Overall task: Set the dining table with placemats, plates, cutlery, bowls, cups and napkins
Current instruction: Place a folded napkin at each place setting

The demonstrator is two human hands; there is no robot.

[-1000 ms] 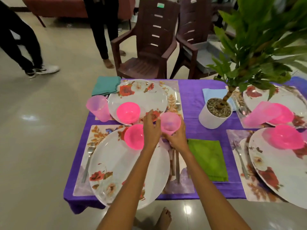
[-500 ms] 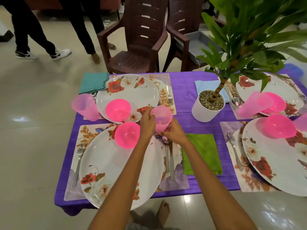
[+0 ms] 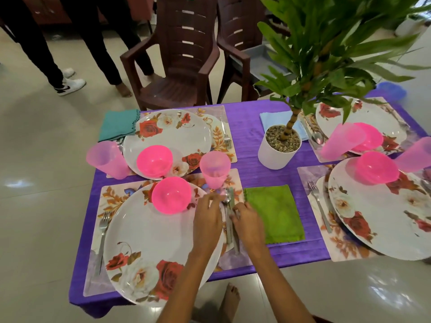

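Pink and translucent, the cup (image 3: 214,169) stands upright on the near placemat (image 3: 235,180), just above the spoon and knife (image 3: 229,220). You have let go of it since a moment ago. Your left hand (image 3: 207,220) hovers over the plate (image 3: 149,243) rim, fingers loose; your right hand (image 3: 248,223) pinches the cutlery beside the green napkin (image 3: 275,213).

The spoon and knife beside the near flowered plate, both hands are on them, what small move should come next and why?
Probably nudge the steel spoon and knife straight and parallel on the floral placemat, between the large flowered plate and the green cloth napkin. The left hand and right hand flank them, fingers at the cutlery. The translucent pink cup already stands free beyond them.
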